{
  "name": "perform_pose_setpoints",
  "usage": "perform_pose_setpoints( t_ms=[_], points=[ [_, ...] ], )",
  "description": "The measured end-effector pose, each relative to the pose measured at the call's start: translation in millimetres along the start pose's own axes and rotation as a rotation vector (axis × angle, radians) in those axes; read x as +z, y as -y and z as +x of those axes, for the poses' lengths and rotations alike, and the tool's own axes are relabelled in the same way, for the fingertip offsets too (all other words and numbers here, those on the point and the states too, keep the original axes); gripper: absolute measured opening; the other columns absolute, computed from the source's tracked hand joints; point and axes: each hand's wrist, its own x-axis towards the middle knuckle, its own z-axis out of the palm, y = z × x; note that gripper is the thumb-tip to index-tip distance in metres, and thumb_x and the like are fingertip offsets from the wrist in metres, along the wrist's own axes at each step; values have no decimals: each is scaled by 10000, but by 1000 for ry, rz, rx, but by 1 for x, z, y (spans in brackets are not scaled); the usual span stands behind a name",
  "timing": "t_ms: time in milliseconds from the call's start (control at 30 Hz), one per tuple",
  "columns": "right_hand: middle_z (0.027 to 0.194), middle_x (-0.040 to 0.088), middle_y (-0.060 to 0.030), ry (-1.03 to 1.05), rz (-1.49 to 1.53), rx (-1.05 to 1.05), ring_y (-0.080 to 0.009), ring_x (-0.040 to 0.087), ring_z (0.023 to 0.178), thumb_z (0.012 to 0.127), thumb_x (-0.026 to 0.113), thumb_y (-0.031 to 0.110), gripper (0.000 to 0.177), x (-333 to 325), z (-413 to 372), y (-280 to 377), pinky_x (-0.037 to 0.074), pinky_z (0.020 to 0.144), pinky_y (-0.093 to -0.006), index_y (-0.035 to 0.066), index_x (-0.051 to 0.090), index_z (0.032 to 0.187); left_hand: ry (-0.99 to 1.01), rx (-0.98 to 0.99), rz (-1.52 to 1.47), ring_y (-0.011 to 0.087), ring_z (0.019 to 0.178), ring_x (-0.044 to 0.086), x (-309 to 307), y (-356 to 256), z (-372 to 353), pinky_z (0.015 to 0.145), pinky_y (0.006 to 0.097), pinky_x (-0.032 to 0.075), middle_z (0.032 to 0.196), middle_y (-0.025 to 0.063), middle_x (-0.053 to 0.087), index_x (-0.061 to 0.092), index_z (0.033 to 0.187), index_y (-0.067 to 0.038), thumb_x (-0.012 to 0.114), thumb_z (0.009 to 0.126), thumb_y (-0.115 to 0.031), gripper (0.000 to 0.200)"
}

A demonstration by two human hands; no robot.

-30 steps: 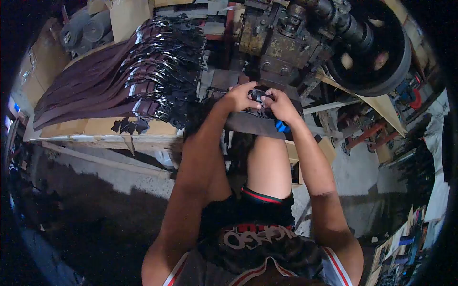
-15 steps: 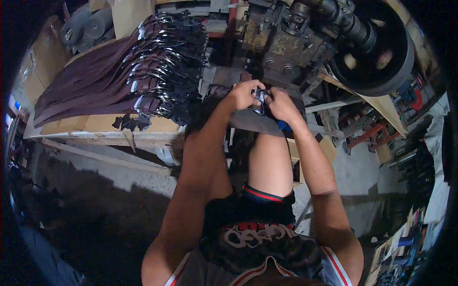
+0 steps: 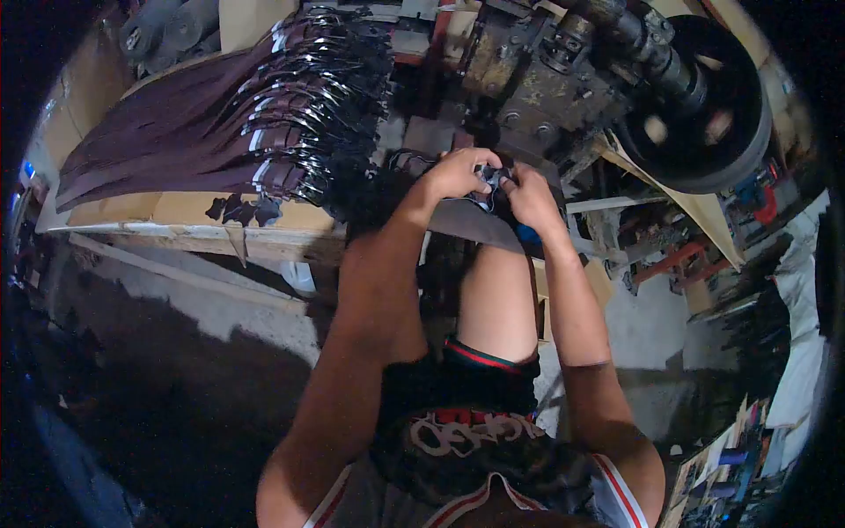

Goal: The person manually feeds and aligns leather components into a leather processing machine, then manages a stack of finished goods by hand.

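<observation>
A small dark-and-whitish piece [image 3: 489,174] sits pinched between the fingers of both hands, low in front of the machine. My left hand [image 3: 458,173] curls its thumb and forefinger round the left side of this piece. On the other side my right hand [image 3: 528,195] is closed on it, fingertips pointing inward. What kind of piece it is I cannot make out. Beneath the hands lies a dark curved plate or sheet [image 3: 471,224], above my knees. Thin dark strands lie just left of my left hand.
Long maroon strips [image 3: 167,145] with shiny bands and black ragged ends lie piled on a cardboard-covered bench [image 3: 132,209] at left. Black scraps [image 3: 242,211] rest on its edge. A greasy machine [image 3: 537,97] with a large black flywheel [image 3: 744,158] stands ahead. Dark rolls [image 3: 189,25] are behind.
The view has shifted slightly, so the bench sits a little higher and the machine a little further right. Both hands keep their pinch on the small piece, with small finger movements.
</observation>
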Motion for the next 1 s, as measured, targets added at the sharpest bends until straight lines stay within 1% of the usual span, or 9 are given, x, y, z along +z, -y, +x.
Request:
perform_pose_setpoints(
  t_ms=[133,267,433,533,567,667,833,967,1000],
  points=[
    [955,620,-320,16,-27,110,-466,590,974,855,620,187,263,-5,-3,10,455,835,-498,-61,592,935,3,-34,36,154,904,584,-3,-7,-1,833,305,474,952,49,644,620,1109,-70,785,682,3,463],
    [902,622,-316,-27,40,126,-457,609,926,842,639,193,260,2,1,1,467,790,-485,-57,598,897,3,-32,36,160,944,599,-2,-6,-1,852,306,472,996,65,669,627,1099,-60,786,681,7,452],
    [827,628,-284,-66,142,161,-437,623,846,831,649,174,231,11,6,-13,472,737,-454,-51,601,852,24,-40,-81,153,927,592,3,11,7,844,315,472,964,49,663,635,1073,-49,789,677,17,430],
    [790,633,-255,-123,211,149,-410,629,777,819,660,151,206,20,5,-19,476,707,-439,-47,606,839,20,-43,-64,149,914,587,3,11,6,825,310,470,949,42,660,640,1060,-47,796,670,18,424],
    [780,634,-248,-135,173,146,-400,630,761,815,663,146,200,20,4,-21,477,697,-434,-45,606,828,14,-48,-41,148,910,586,2,9,4,818,308,470,944,40,660,642,1056,-47,798,668,17,423],
    [753,635,-232,-179,108,160,-366,636,718,805,673,138,192,8,-8,7,478,669,-422,-41,605,796,18,-87,-54,158,899,586,-1,0,0,810,309,467,940,47,661,646,1048,-46,803,669,4,414],
    [749,641,-219,-258,104,154,-283,643,698,798,672,132,182,9,-15,16,475,658,-401,-37,609,780,15,-22,-16,171,890,592,-4,0,1,814,315,467,925,65,665,653,1041,-49,809,666,-33,406],
    [731,637,-185,-243,319,154,-222,614,683,796,661,111,151,25,-7,-22,474,661,-378,-32,615,783,20,-7,-100,184,886,605,-5,2,0,815,321,471,919,76,672,658,1033,-53,812,658,-46,405],
    [721,633,-171,-247,349,138,-212,603,677,796,658,105,145,27,-7,-25,475,663,-373,-31,612,778,9,-6,-49,186,886,608,-5,3,0,812,322,473,919,76,672,659,1032,-54,813,658,-47,405]
  ],
)
